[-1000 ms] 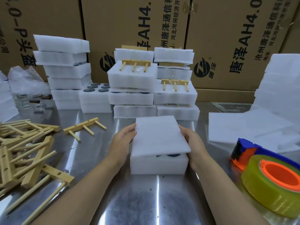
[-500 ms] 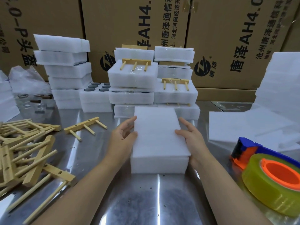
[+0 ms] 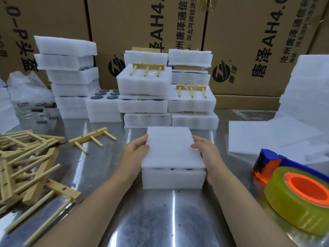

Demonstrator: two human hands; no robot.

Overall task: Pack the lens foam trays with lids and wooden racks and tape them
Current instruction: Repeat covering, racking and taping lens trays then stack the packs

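left hand (image 3: 135, 152) and right hand (image 3: 204, 155) pinch the light, soft foam lid (image 3: 170, 147) by its side edges over the tray (image 3: 172, 179); i'd grip gently.

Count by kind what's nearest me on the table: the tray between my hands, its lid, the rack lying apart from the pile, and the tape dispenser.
foam tray: 1
foam lid: 1
loose wooden rack: 1
tape dispenser: 1
Total: 4
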